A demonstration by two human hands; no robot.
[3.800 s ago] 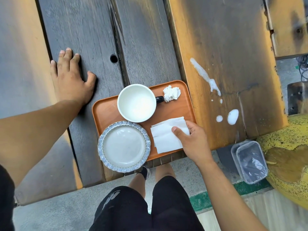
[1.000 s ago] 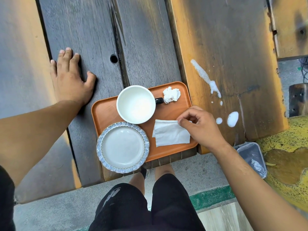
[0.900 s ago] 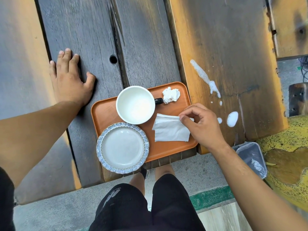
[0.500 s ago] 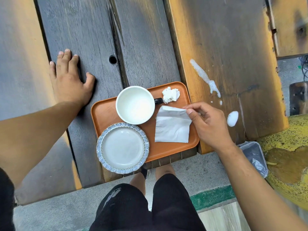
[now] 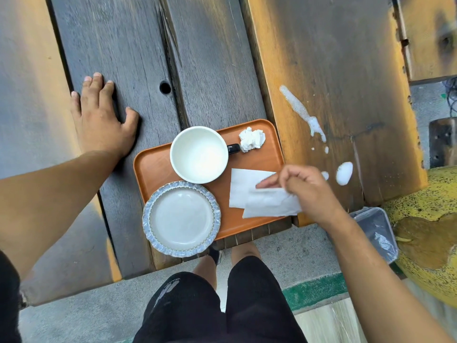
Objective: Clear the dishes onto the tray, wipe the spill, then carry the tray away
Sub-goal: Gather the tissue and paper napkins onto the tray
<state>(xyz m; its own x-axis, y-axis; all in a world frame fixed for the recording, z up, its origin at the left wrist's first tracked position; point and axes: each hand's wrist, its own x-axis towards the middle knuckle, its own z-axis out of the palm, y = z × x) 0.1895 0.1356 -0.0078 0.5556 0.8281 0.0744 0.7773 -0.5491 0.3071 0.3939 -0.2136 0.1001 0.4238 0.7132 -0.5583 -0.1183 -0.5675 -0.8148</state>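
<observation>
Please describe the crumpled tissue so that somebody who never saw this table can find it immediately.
Find the orange tray at the near edge of the wooden table. In its far right corner, beside the black handle of the white cup, lies the crumpled tissue. It is a small wrinkled white ball, whereas the napkin nearer the person lies flat, with the right hand lifting one sheet.

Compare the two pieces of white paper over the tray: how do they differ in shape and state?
The crumpled napkin is balled up; the flat napkin is spread in sheets. The crumpled napkin lies untouched by the cup's handle; the flat napkin is pinched by the right hand. Both are white and over the tray.
</observation>
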